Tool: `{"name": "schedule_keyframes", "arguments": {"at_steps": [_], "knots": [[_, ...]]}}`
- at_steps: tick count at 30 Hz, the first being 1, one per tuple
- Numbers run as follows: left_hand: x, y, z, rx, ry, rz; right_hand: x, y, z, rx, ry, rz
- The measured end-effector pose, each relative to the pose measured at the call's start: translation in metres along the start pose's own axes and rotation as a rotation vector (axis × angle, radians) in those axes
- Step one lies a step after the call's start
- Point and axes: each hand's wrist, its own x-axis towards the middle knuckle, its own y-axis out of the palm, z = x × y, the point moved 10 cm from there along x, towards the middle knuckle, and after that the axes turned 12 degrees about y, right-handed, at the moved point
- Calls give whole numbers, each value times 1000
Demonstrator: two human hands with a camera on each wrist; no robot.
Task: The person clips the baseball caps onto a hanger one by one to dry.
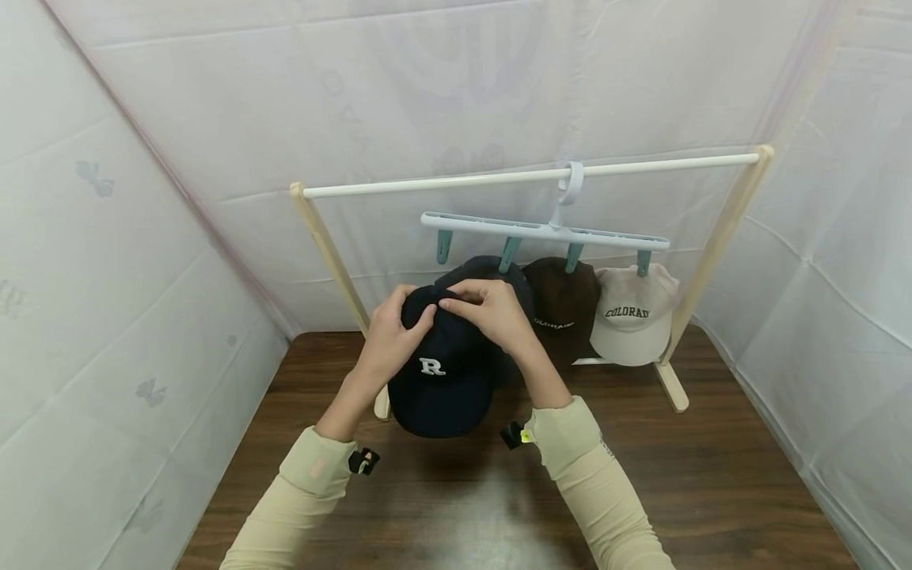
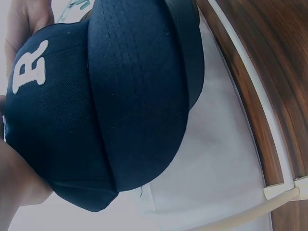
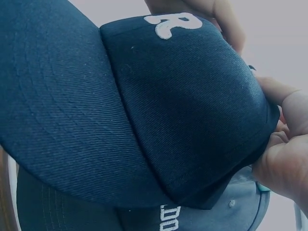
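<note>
A navy baseball cap [image 1: 456, 356] with a white letter R on its front is held up in front of the rack, its brim pointing down. My left hand [image 1: 390, 328] grips the left side of the crown, its thumb near the top. From the other side my right hand [image 1: 496, 311] pinches the crown's top, the two thumbs almost meeting. In the right wrist view the right fingers [image 3: 288, 154] fold over the edge of the crown. Behind it, partly hidden, a dark cap [image 1: 523, 289] hangs from a green clip [image 1: 509, 255].
A pale blue clip hanger [image 1: 541, 229] hooks onto the white bar [image 1: 427, 184] of a wooden-legged rack. Its leftmost clip [image 1: 443, 247] hangs without a cap. Toward the right hang a brown cap [image 1: 563, 297] and a beige cap [image 1: 634, 332]. Below is a brown wooden table [image 1: 456, 507].
</note>
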Motion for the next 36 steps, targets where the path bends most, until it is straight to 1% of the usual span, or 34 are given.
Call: {"name": "schedule_keyframes", "arguments": {"at_steps": [4, 9, 12, 18, 23, 27, 31, 36], "knots": [[2, 0, -1, -7, -11, -1, 1, -1, 1, 2, 10, -7], [5, -1, -3, -5, -6, 4, 2, -3, 1, -13, 12, -17], [6, -1, -3, -3, -9, 9, 3, -3, 0, -17, 27, -19], [11, -3, -3, -25, -23, 26, 3, -4, 1, -18, 47, -22], [14, -6, -1, -26, -45, 35, 6, -4, 6, -29, 29, -23], [16, -8, 3, -13, -63, 50, 7, -4, 9, -40, 6, -25], [17, -9, 6, -1, -78, 71, 8, -4, 11, -46, 1, -24], [20, -11, 6, 5, -70, 84, 9, -4, 12, -50, 8, -22]]}}
